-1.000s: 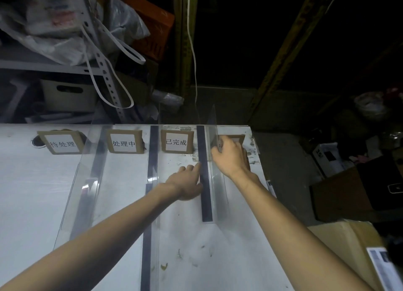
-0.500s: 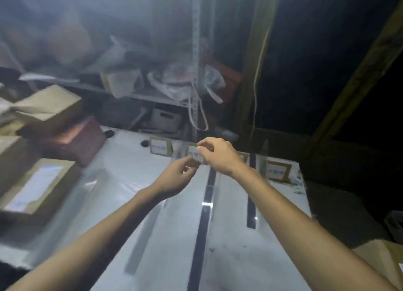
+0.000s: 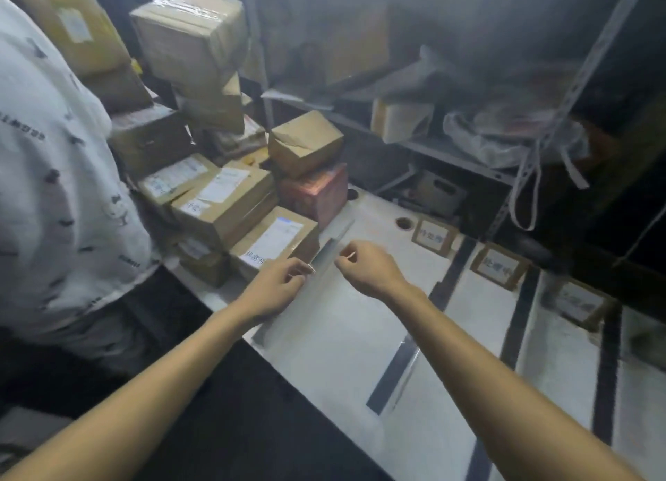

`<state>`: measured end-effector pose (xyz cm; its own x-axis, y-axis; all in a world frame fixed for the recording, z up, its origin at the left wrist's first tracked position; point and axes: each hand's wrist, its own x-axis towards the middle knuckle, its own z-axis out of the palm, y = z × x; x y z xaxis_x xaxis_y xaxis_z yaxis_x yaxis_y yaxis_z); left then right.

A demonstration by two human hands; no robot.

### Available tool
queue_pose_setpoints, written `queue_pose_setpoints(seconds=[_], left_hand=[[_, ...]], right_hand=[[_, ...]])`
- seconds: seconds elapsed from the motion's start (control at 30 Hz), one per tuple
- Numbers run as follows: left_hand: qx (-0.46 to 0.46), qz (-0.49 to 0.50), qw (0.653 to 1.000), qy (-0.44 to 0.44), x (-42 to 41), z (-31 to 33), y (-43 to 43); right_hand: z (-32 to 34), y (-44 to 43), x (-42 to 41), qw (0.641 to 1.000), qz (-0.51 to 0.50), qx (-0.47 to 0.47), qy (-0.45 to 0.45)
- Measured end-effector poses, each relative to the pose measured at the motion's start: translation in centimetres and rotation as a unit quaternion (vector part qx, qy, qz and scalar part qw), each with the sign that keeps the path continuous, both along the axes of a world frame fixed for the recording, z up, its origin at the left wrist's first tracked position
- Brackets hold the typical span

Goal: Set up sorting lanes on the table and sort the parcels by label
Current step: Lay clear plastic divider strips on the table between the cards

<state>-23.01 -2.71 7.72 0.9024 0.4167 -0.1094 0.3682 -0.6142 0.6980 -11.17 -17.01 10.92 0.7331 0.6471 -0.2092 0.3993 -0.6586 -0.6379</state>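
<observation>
Step, as judged: lane set-up ending, sorting not yet begun.
- Left hand (image 3: 277,286), right hand (image 3: 368,268): fingers curled. Blur hides whether they pinch anything.
- Grey divider strip (image 3: 333,247) lies between the 2 hands on table (image 3: 342,340).
- Parcel pile (image 3: 223,199) just left of left hand; nearest parcel (image 3: 274,241) just beyond left fingertips.
- 3 label cards (image 3: 499,267) well right of right hand.

Next move likely calls for gripping nearest parcel and reading its label.

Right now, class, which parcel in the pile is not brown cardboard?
The reddish-pink box at the pile's right edge, under a tilted brown carton; the other parcels are brown.
</observation>
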Motion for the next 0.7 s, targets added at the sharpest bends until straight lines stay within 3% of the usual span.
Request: queue_pose_setpoints(seconds=[0.2,0.5,0.7], left_hand=[[-0.044,-0.028,0.998,0.039,-0.7,-7.0,5.1],[-0.117,-0.058,0.99,0.058,-1.7,-11.2,8.3],[-0.133,-0.06,0.988,0.048,-1.8,-9.9,9.4]], right_hand=[[-7.2,7.5,-1.6,0.991,-0.105,-0.035,0.076],[-11.9,13.3,-2.9,0.976,-0.199,-0.078,0.043],[-11.0,14.3,-3.5,0.98,-0.173,-0.098,-0.021]])
